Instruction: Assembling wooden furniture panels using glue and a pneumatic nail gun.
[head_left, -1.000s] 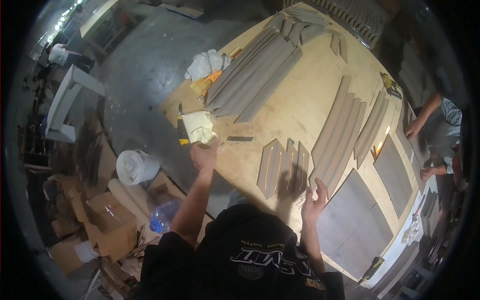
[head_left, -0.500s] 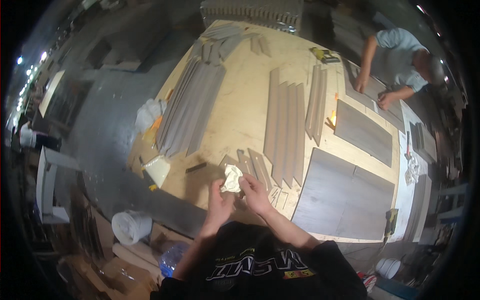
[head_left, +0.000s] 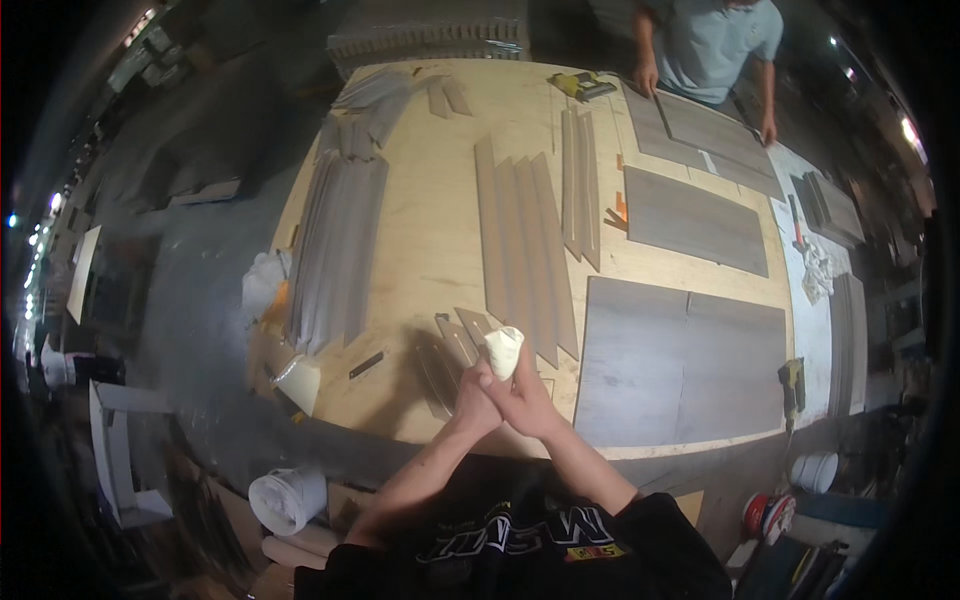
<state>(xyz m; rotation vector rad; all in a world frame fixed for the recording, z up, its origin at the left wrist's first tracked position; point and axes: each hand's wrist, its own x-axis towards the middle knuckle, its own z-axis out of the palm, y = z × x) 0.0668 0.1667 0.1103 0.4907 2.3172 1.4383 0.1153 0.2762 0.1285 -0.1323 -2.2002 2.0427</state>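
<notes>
My left hand (head_left: 477,400) and my right hand (head_left: 527,402) are pressed together near the table's front edge. Both close around a cream-coloured crumpled bundle (head_left: 504,350), its rounded top standing out above the fingers. I cannot tell whether it is paper, cloth or a soft bag; its lower part is hidden in my hands. Just beyond and left of them lie short slant-cut strips (head_left: 436,374) with thin light lines along them. Farther off, long brown-grey slant-cut boards (head_left: 523,235) lie side by side.
The plywood table (head_left: 430,215) also bears stacked grey boards (head_left: 337,245) at left and large grey panels (head_left: 690,365) at right. One nail gun (head_left: 583,86) lies at the back, another (head_left: 793,388) at the right edge. Across the table, a co-worker (head_left: 715,50) holds a panel. A white bucket (head_left: 287,500) stands lower left.
My hands have come together around the cream bundle, which is now gathered into a narrower, upright shape. The co-worker has straightened up and holds a panel's edges. My view has shifted.
</notes>
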